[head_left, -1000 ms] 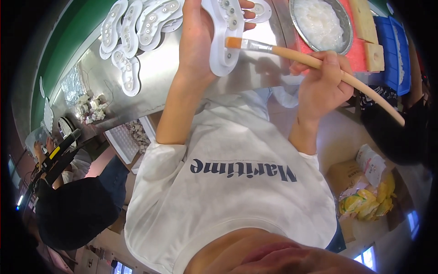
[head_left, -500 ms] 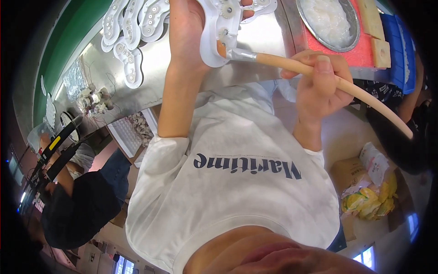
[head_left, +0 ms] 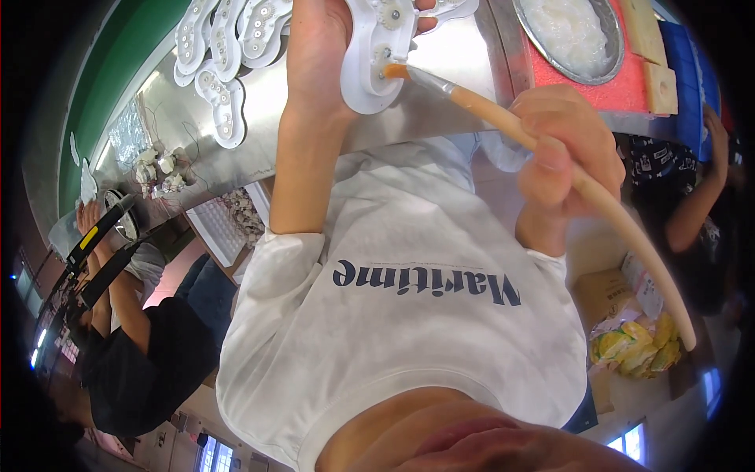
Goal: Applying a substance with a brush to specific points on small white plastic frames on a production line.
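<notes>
My left hand [head_left: 321,47] supports a white plastic housing [head_left: 360,72] with small gears [head_left: 391,16] set along it. Its fingertips show past the housing's far side, and the hand is cut off by the top of the picture. In my right hand [head_left: 572,145] is a paintbrush [head_left: 486,112] with a long pale handle, gripped between thumb and fingers. The orange bristles rest at a gear near the housing's closer rounded end. Several similar white housings [head_left: 226,102] with gears lie on the metal table to the left.
A metal bowl [head_left: 604,69] of whitish, jelly-like grease stands on a red mat [head_left: 554,79] at right, beside wooden blocks [head_left: 661,88] and a blue bin [head_left: 683,75]. Wired small parts [head_left: 161,169] lie at the table's left. Co-workers [head_left: 149,354] [head_left: 690,212] are on both sides.
My right hand has come closer and lower, tilting the brush more steeply. The bristles moved from the housing's edge onto the gear area. The left hand and housing have shifted slightly left.
</notes>
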Tool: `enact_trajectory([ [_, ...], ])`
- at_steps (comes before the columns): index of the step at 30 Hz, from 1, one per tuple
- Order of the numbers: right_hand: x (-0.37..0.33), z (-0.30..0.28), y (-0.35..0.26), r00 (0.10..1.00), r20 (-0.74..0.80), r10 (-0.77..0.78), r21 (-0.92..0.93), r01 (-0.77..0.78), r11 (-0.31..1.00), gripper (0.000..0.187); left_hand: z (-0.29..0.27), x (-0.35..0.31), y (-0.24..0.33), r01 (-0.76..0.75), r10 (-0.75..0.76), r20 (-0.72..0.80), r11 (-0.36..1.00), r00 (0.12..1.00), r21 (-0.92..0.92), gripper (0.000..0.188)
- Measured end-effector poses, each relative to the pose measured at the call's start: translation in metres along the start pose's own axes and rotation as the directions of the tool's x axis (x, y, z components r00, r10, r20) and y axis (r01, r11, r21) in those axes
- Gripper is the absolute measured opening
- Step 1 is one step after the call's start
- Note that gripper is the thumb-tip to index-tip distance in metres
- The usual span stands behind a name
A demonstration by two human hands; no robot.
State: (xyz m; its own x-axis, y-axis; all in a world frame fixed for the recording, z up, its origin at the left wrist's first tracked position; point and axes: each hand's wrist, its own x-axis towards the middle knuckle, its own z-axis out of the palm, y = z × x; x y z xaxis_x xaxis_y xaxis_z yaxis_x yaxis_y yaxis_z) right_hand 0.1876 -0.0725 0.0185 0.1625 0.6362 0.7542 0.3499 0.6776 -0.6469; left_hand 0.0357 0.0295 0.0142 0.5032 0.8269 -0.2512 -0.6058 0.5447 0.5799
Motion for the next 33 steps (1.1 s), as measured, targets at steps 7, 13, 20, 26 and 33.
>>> enact_trajectory([
  [7, -0.001, 0.006, 0.009, 0.995, -0.049, -0.083, 0.1, 0.087, 0.991, 0.006, -0.009, 0.003, 0.002, 0.053, -0.053, -0.007, 0.998, 0.999, 0.029, 0.061],
  [13, 0.0, 0.006, 0.004, 0.999, 0.052, -0.006, 0.071, 0.003, 0.997, 0.005, -0.003, 0.003, 0.003, -0.029, 0.032, 0.04, 0.997, 0.999, -0.074, 0.06],
  [20, 0.007, -0.013, 0.01, 0.935, 0.271, 0.231, 0.275, -0.305, 0.912, 0.02, -0.01, 0.008, 0.009, 0.165, -0.166, 0.061, 0.986, 0.984, 0.007, 0.06],
  [26, 0.008, -0.012, 0.015, 0.937, 0.273, 0.22, 0.346, -0.309, 0.886, 0.02, -0.013, 0.009, 0.008, 0.311, -0.272, 0.198, 0.929, 0.942, -0.2, 0.062],
  [33, 0.007, -0.012, 0.018, 0.948, 0.249, 0.199, 0.335, -0.277, 0.9, 0.021, -0.011, 0.008, 0.008, 0.322, -0.279, 0.211, 0.923, 0.937, -0.21, 0.063],
])
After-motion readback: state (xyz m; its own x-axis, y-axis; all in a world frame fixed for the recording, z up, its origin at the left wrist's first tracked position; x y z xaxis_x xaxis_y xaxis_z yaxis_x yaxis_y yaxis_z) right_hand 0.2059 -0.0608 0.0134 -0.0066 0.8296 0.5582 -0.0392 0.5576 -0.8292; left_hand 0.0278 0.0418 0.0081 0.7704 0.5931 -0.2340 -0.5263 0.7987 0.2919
